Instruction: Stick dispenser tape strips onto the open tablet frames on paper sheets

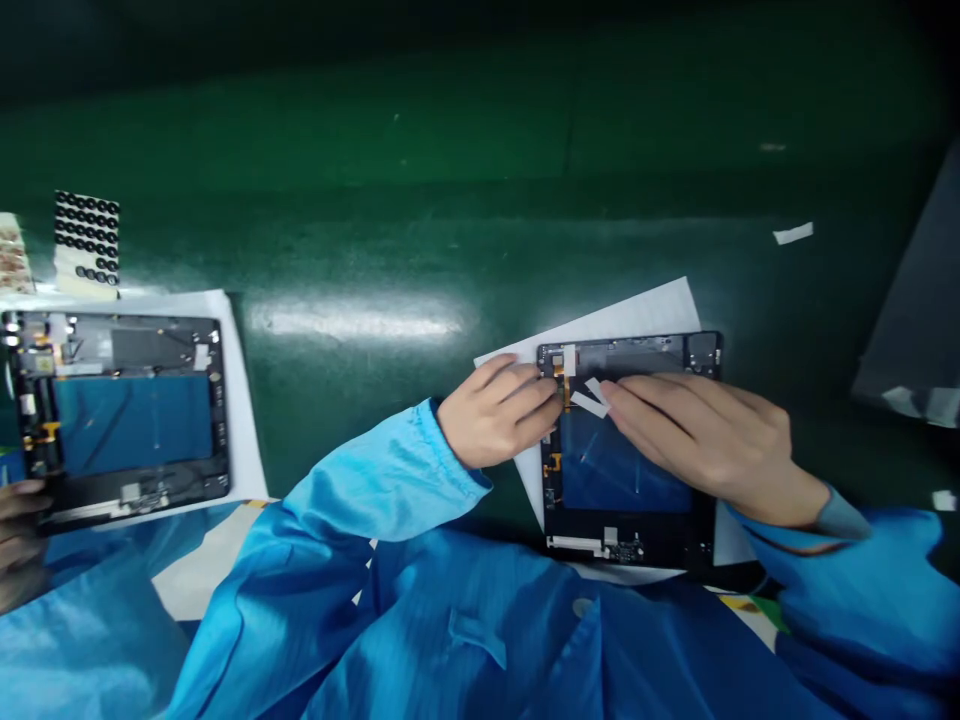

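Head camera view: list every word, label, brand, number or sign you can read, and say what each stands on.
None can be read.
Open black tablet with blue rectangular panel, under the right hand: any print too small to read.
Similar open black tablet at far left: any print too blurred to read.
Pale sheet of round black stickers: any marks too small to read.
V-shaped white strip in the right hand: no print visible.
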`<move>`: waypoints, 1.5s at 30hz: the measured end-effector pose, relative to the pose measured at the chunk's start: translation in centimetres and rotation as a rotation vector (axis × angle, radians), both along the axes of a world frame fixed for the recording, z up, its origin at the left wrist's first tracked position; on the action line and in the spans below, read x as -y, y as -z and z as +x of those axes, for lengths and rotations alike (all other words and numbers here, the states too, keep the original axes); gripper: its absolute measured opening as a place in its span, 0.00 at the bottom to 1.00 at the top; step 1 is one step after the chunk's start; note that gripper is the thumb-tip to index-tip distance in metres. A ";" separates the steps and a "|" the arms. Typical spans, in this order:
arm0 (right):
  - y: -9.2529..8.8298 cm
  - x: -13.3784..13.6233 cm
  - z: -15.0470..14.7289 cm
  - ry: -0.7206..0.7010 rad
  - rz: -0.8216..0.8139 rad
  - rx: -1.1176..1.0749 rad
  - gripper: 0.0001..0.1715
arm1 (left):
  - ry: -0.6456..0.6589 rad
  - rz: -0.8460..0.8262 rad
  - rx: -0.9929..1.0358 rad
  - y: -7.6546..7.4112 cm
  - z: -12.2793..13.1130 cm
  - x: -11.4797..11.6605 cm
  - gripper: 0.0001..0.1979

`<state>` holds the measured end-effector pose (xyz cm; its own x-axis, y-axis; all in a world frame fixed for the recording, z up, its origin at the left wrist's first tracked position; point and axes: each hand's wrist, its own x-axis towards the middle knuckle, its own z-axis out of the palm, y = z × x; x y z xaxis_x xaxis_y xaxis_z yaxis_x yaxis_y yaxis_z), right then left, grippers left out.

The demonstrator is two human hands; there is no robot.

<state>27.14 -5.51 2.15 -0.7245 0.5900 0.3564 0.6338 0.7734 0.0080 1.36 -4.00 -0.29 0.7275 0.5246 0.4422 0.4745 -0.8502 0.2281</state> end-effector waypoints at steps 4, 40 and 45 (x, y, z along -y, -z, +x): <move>-0.1 0.1 -0.1 -0.011 -0.005 -0.068 0.16 | 0.031 0.009 -0.031 -0.1 0.5 0.7 0.09; 1.9 0.2 1.0 -0.099 -0.260 0.116 0.29 | 0.152 -0.076 -0.285 -0.3 0.3 -0.3 0.20; 1.8 0.3 1.8 -0.114 -0.250 0.109 0.29 | 0.165 -0.121 -0.245 0.4 0.1 -0.4 0.22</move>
<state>28.93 -5.78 0.35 -0.8174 0.5620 0.1263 0.5482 0.8263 -0.1288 1.43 -3.64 -0.64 0.8842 0.4291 0.1848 0.3860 -0.8938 0.2284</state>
